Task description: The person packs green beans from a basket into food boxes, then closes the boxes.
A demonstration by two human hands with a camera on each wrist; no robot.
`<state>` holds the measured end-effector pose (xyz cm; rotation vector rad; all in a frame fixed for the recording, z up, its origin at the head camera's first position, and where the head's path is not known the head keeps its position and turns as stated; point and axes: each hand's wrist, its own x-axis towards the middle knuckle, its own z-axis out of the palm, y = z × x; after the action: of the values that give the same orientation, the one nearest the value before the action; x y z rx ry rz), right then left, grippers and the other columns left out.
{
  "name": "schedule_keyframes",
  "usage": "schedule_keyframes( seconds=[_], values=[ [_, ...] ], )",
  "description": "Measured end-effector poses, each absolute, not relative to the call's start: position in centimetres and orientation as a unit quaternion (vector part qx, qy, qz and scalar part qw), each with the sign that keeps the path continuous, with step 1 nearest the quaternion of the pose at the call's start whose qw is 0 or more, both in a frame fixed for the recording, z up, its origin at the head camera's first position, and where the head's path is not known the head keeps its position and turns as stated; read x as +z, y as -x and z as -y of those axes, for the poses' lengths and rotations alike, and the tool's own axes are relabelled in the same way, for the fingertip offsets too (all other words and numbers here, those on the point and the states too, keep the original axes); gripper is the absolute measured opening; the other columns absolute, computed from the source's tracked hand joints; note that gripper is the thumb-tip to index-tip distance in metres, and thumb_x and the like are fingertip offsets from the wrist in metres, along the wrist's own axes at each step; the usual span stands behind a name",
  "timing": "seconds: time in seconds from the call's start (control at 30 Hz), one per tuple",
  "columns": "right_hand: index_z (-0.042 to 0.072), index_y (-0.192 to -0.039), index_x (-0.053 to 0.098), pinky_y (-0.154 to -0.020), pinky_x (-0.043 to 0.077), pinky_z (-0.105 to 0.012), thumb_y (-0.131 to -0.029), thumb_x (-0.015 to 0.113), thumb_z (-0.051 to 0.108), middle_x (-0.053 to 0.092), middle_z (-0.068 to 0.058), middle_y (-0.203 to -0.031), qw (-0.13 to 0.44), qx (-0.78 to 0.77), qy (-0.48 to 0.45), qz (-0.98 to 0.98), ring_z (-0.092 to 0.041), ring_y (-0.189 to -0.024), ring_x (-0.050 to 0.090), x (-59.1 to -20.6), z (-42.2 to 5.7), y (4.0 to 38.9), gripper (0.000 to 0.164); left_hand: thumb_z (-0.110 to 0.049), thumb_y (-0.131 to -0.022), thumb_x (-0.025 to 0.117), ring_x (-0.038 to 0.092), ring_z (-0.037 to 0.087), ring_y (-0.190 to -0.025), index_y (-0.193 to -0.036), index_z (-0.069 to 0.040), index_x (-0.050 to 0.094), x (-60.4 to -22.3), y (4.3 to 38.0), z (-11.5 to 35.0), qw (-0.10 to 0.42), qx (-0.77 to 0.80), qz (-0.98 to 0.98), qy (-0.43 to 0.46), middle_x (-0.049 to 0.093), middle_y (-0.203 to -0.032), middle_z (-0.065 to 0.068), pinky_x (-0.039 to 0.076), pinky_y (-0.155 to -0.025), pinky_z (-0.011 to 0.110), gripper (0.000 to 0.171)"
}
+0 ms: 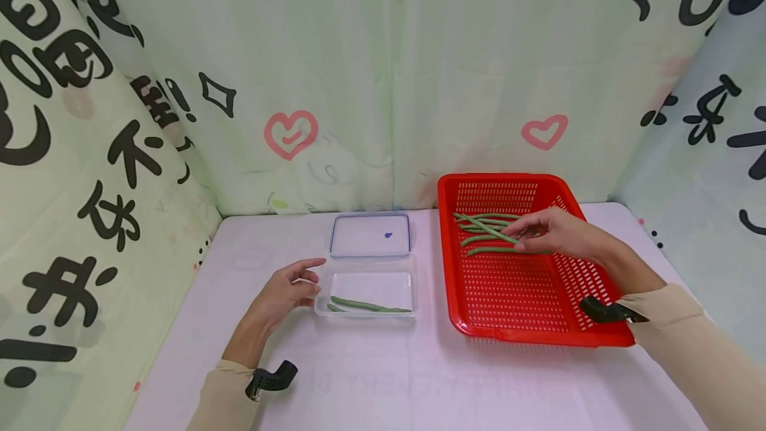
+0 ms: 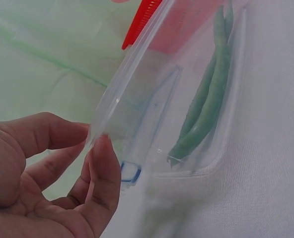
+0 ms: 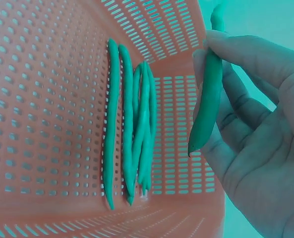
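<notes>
My left hand [image 1: 287,294] pinches the left rim of a clear plastic container [image 1: 365,265], thumb and fingertips on either side of it in the left wrist view. Inside the container, two green beans [image 2: 206,109] lie along the near side. Over the red basket [image 1: 449,278], my right hand [image 1: 553,231] pinches a single green bean [image 3: 209,99] between thumb and fingers. Below it, several more green beans [image 3: 139,124] lie on the basket floor, some crossing each other.
A clear lid with a blue edge [image 1: 371,235] lies behind the container. The basket stands to the container's right on a pale tabletop [image 1: 371,378]. Printed curtains [image 1: 389,85] enclose the table at the back and on both sides.
</notes>
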<state>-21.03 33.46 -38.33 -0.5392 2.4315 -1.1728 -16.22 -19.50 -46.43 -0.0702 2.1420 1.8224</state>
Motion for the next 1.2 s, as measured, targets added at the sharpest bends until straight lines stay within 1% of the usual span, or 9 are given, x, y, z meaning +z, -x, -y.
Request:
schedule_keyframes(
  seconds=[0.17,0.4,0.57,0.7,0.9,1.07,1.2],
  values=[
    [0.008,-0.126,0.071,-0.076,0.059,-0.031,-0.091,0.076,0.016,0.072,-0.014,-0.114,0.178,-0.42,0.202,-0.866,-0.022,-0.094,0.065,-38.2,-33.2,20.9,0.036,0.006,-0.09,0.065,0.057,0.02,-0.088,-0.145,-0.01,0.056,-46.4,16.2,19.5,0.162,0.641,-0.75,0.021,0.052,-0.107,0.01,0.057,-0.074,0.03,0.057],
    [0.011,-0.124,0.073,-0.077,0.06,-0.033,-0.09,0.077,0.017,0.071,-0.016,-0.117,0.169,-0.42,0.199,-0.869,-0.023,-0.095,0.065,-37.8,-32.4,20.8,0.035,0.006,-0.091,0.065,0.057,0.021,-0.088,-0.144,-0.011,0.057,-46.3,16.2,19.4,0.16,0.638,-0.753,0.028,0.053,-0.108,0.01,0.057,-0.075,0.03,0.057],
    [0.01,-0.123,0.073,-0.073,0.059,-0.033,-0.09,0.077,0.015,0.073,-0.011,-0.112,0.168,-0.419,0.205,-0.868,-0.032,-0.092,0.066,-37.5,-31.6,20.9,0.034,0.005,-0.091,0.065,0.057,0.021,-0.088,-0.144,-0.012,0.058,-46.4,16.2,19.4,0.159,0.634,-0.756,0.031,0.053,-0.107,0.01,0.057,-0.075,0.03,0.056],
    [0.009,-0.122,0.073,-0.071,0.06,-0.034,-0.09,0.077,0.012,0.073,-0.012,-0.106,0.165,-0.424,0.223,-0.862,-0.035,-0.09,0.066,-37.4,-30.9,21.1,0.033,0.005,-0.091,0.065,0.057,0.021,-0.088,-0.144,-0.012,0.058,-46.4,16.2,19.4,0.159,0.635,-0.755,0.032,0.053,-0.107,0.009,0.058,-0.075,0.03,0.056],
    [0.008,-0.122,0.073,-0.068,0.059,-0.031,-0.091,0.075,0.01,0.072,-0.019,-0.102,0.181,-0.433,0.241,-0.849,-0.034,-0.086,0.066,-37.0,-29.8,21.1,0.031,0.006,-0.091,0.065,0.057,0.021,-0.087,-0.144,-0.012,0.057,-46.3,16.1,19.3,0.16,0.639,-0.752,0.032,0.053,-0.107,0.009,0.057,-0.074,0.03,0.056],
    [0.01,-0.119,0.074,-0.067,0.058,-0.029,-0.09,0.075,0.008,0.072,-0.015,-0.101,0.181,-0.44,0.245,-0.845,-0.027,-0.084,0.067,-36.8,-28.7,20.8,0.029,0.006,-0.091,0.065,0.057,0.021,-0.087,-0.144,-0.012,0.057,-46.4,16.1,19.3,0.16,0.637,-0.754,0.032,0.053,-0.108,0.01,0.057,-0.074,0.029,0.056],
    [0.01,-0.118,0.074,-0.072,0.06,-0.031,-0.09,0.076,0.006,0.073,-0.012,-0.102,0.174,-0.453,0.257,-0.836,-0.031,-0.087,0.067,-36.8,-28.1,20.7,0.029,0.006,-0.091,0.065,0.058,0.021,-0.086,-0.144,-0.012,0.057,-46.5,16.2,19.4,0.161,0.637,-0.753,0.03,0.053,-0.108,0.01,0.057,-0.074,0.029,0.057]
  ],
)
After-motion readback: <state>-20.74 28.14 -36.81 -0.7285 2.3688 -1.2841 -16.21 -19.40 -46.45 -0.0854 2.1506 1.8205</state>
